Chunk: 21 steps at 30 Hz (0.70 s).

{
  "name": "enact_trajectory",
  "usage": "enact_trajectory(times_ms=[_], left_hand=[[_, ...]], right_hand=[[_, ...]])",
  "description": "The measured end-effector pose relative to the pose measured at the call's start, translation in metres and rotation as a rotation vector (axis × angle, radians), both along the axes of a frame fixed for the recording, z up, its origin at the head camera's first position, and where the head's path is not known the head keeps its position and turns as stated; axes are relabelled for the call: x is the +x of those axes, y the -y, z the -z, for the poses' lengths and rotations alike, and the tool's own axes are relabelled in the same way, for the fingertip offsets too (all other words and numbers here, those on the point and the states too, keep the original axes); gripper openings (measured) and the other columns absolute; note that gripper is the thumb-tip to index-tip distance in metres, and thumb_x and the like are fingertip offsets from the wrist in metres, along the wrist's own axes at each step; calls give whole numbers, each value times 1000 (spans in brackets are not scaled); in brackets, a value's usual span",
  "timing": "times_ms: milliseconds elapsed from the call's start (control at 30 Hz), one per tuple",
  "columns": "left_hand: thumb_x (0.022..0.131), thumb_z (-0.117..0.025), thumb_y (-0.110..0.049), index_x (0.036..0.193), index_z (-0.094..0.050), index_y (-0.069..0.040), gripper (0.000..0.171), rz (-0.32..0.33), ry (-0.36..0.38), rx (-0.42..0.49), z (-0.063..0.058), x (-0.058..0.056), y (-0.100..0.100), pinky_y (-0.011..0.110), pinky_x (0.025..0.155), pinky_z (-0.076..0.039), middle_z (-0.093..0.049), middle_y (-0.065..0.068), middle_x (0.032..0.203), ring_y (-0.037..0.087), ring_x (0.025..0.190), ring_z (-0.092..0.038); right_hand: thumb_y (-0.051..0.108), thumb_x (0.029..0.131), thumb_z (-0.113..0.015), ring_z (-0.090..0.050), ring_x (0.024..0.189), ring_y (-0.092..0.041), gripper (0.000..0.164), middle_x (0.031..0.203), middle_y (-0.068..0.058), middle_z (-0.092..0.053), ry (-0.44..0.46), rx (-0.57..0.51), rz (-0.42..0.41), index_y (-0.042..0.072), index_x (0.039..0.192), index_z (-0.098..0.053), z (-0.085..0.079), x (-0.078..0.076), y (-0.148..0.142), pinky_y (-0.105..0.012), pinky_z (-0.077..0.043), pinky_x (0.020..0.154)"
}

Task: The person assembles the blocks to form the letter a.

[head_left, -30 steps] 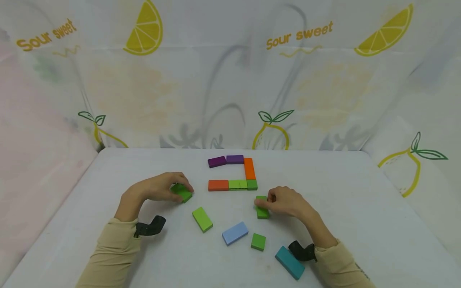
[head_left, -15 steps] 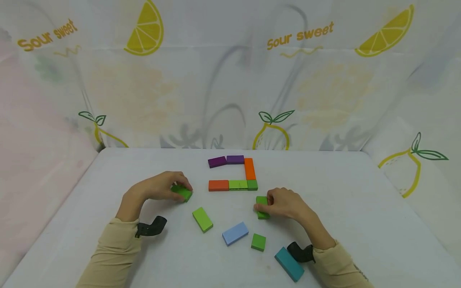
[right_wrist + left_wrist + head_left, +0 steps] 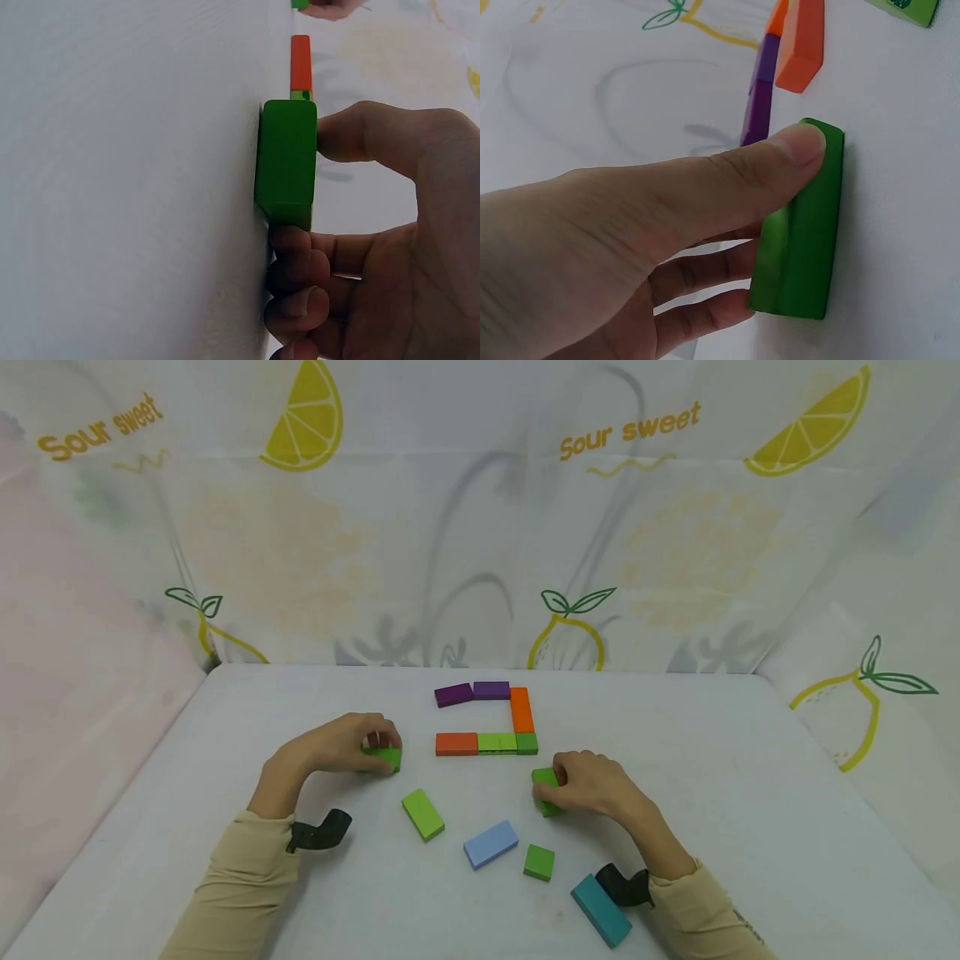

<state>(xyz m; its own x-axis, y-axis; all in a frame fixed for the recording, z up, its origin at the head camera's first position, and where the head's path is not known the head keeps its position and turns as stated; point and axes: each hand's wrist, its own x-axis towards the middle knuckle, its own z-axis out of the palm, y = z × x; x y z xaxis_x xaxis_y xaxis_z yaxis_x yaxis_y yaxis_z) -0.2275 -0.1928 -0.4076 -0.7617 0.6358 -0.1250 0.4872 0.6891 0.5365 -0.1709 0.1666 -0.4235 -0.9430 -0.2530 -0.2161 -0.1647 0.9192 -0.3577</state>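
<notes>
My left hand (image 3: 337, 745) pinches a green block (image 3: 388, 760) at the table's left side, to the left of the row of blocks. In the left wrist view its thumb lies on the green block (image 3: 810, 217), with fingers on the far side. My right hand (image 3: 596, 781) grips another green block (image 3: 546, 779) just below the row's right end. In the right wrist view the thumb touches that green block (image 3: 289, 150) on one face, and curled fingers meet its near end. Both blocks appear to rest on the table.
A red-orange block (image 3: 456, 744), a light green block (image 3: 497, 742), and a small green block (image 3: 527, 743) form a row. An orange block (image 3: 522, 710) and purple blocks (image 3: 491, 691) continue behind. Nearer lie a lime block (image 3: 423, 814), blue block (image 3: 491, 844), green cube (image 3: 538, 862) and teal block (image 3: 602, 910).
The green block in my left hand has turned, its near edge now almost level with the row. The block in my right hand has tilted slightly. The other blocks stay put.
</notes>
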Motion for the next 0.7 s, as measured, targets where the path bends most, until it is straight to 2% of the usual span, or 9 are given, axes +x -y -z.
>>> enact_trajectory(times_ms=[167, 300, 533, 700], left_hand=[[84, -71, -24, 104, -66, -13, 23, 10, -2, 1, 0, 0, -1, 28, 74, -46, -61, 0, 91, 15, 87, -54], [87, -66, -21, 108, -66, -14, 23, 25, 15, -6, -1, 0, 2, 27, 74, -47, -62, -2, 94, 13, 89, -55], [89, -63, -16, 114, -65, -15, 26, 60, 37, -26, -4, 1, 3, 27, 74, -46, -61, 0, 98, 13, 89, -56], [89, -64, -16, 118, -63, -13, 29, 57, 39, -33, -3, 2, 1, 27, 75, -46, -61, 1, 98, 13, 88, -56]], right_hand=[[37, 77, -58, -47, 57, -15, 24, 62, 0, -50, -7, 3, 38, 13, 73, -55, 1, -1, 3, -27, -34, 50], [36, 74, -57, -47, 57, -16, 23, 62, -1, -51, -14, 5, 48, 13, 73, -55, 2, -2, 4, -28, -33, 51], [37, 76, -57, -47, 58, -16, 25, 64, -1, -51, -8, 3, 51, 12, 74, -56, 3, -4, 4, -27, -33, 51], [36, 77, -56, -46, 58, -15, 24, 62, 0, -48, 15, -14, 60, 12, 73, -54, 4, -7, 4, -26, -32, 51]])
